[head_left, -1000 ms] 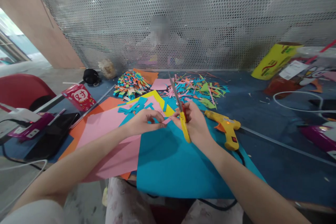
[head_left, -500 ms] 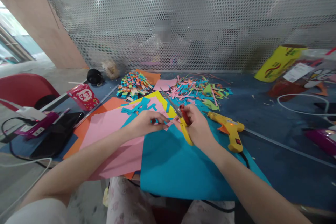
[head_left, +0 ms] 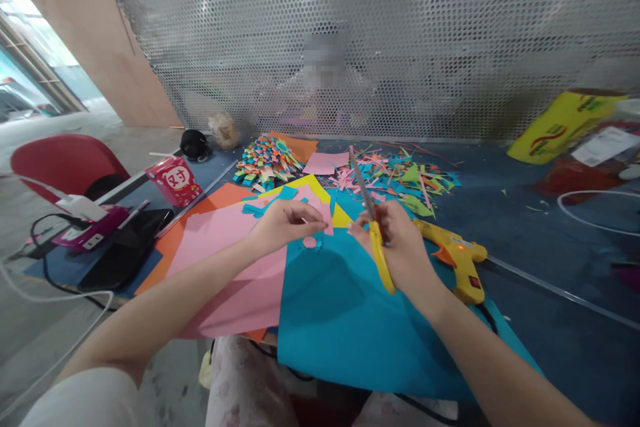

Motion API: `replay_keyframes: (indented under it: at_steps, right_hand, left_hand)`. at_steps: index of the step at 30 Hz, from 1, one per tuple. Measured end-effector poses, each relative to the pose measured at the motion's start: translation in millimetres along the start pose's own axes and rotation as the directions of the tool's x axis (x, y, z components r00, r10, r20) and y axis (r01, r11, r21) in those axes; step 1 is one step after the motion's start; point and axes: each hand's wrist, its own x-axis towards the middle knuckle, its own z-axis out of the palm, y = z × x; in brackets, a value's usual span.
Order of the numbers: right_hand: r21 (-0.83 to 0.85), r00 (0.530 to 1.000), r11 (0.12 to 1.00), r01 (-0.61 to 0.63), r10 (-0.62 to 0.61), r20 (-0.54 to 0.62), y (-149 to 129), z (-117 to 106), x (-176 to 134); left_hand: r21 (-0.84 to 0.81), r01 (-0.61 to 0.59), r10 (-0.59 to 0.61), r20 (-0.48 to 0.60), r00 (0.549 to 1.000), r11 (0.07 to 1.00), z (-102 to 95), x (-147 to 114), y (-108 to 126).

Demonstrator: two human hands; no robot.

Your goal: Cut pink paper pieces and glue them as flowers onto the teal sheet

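Observation:
Yellow-handled scissors [head_left: 381, 260] are in my right hand [head_left: 400, 247], their blades pointing up and away, a little apart from my left hand. The right thumb and fingertips reach toward the left beside the handles. My left hand [head_left: 285, 227] hovers over the papers with thumb and fingertips pinched together; anything between them is too small to make out. Just under these fingertips is a small round paper flower [head_left: 311, 242], pink in the middle with a blue fringed edge. Below lie a blue paper sheet [head_left: 350, 320] and a pink paper sheet [head_left: 235, 280].
A yellow glue gun [head_left: 457, 257] with its light on lies right of my right hand. Behind are a pile of paper scraps [head_left: 395, 177] and a heap of fringed paper flowers [head_left: 267, 163]. A red packet [head_left: 175, 181] and a black phone [head_left: 125, 250] are left.
My right hand and the scissors have moved right, away from my left hand, and the blades point more upright. The small paper flower now shows below my left fingers. The view has shifted slightly.

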Motion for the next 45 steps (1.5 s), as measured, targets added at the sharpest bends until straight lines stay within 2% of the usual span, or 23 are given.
replay_keyframes:
  at_steps: [4,7,12,17,26,34,45]
  right_hand:
    - [-0.145,0.986,0.984,-0.106,0.123,0.112,6.1,-7.3,1.5]
    - [-0.253,0.967,0.960,-0.124,0.174,0.185,3.2,-5.5,-1.0]
    - [-0.267,0.952,0.955,-0.131,0.197,0.236,-4.4,2.0,-6.8]
    - [-0.160,0.938,0.978,-0.133,0.176,0.299,-3.0,5.9,-11.3]
    - [-0.017,0.921,0.978,-0.209,0.203,0.331,-3.9,10.3,-14.2]
    - [-0.048,0.945,0.987,-0.150,0.158,0.285,1.0,10.6,-13.0]
    - [-0.088,0.939,0.986,-0.144,0.164,0.302,1.3,9.4,-12.2]
  left_hand:
    - [-0.074,-0.080,0.063,-0.213,0.975,0.994,-2.9,2.8,8.6]
    - [-0.120,-0.142,0.102,-0.291,0.951,0.982,-3.8,3.6,9.8]
    - [-0.266,-0.275,0.160,-0.385,0.909,0.924,-2.2,7.1,8.6]
    - [-0.299,-0.342,0.225,-0.362,0.905,0.891,5.1,10.6,16.7]
    - [-0.069,-0.400,0.359,-0.320,0.877,0.914,15.3,1.4,19.7]
    - [0.025,-0.422,0.410,-0.289,0.865,0.906,11.6,0.9,21.0]
    - [0.060,-0.407,0.407,-0.281,0.869,0.911,9.9,-1.1,20.4]
